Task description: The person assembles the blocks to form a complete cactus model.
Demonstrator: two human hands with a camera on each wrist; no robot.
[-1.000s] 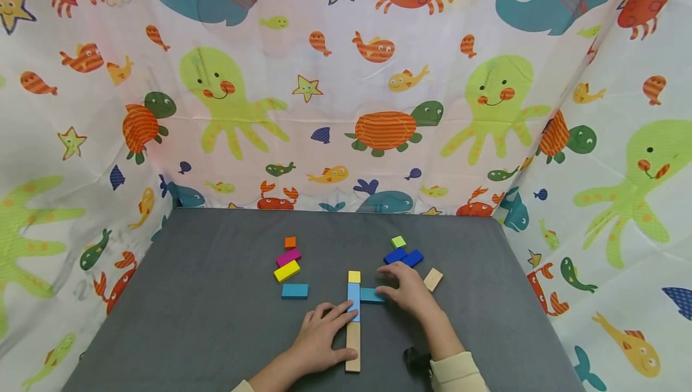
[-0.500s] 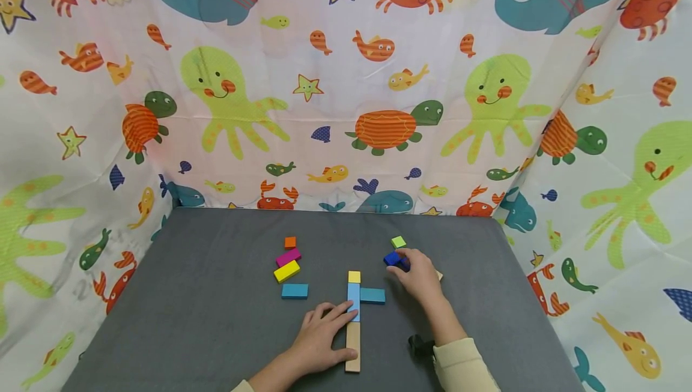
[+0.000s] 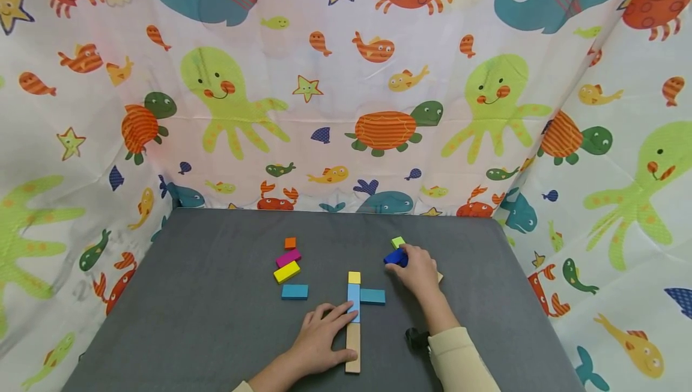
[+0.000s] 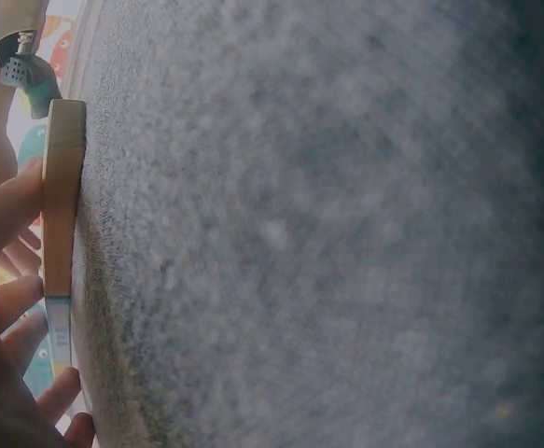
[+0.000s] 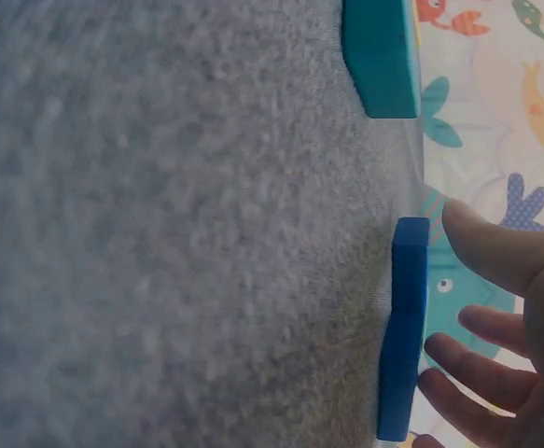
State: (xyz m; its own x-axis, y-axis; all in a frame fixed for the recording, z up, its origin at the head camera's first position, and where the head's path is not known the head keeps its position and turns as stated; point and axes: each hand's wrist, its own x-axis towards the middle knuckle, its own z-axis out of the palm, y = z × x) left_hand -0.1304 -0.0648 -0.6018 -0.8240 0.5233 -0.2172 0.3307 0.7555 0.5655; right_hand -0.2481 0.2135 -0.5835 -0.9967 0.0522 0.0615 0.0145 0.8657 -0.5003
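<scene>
A column of blocks runs along the table: a plain wooden block [image 3: 353,365] nearest, then a light blue block [image 3: 354,293], then a yellow cube [image 3: 354,277]. My left hand [image 3: 323,341] rests along its left side, thumb by the wooden block [image 4: 62,196] and fingertips on the light blue one [image 4: 59,331]. A teal block [image 3: 373,296] juts right from the column. Farther back, my right hand [image 3: 417,272] reaches over two dark blue blocks [image 3: 393,256], partly covering them. In the right wrist view its fingertips [image 5: 439,350] sit right at the blue blocks [image 5: 402,373], thumb spread apart.
At left lie an orange cube [image 3: 290,243], a magenta block [image 3: 288,257], a yellow block [image 3: 286,272] and another teal block [image 3: 294,292]. A lime cube [image 3: 397,242] stands behind the blue blocks. A wooden block [image 3: 440,276] is mostly hidden by my right hand. Printed curtains surround the grey table [image 3: 216,320].
My right hand has left the teal block beside the column and moved back and right to the dark blue blocks. The left hand stays in place.
</scene>
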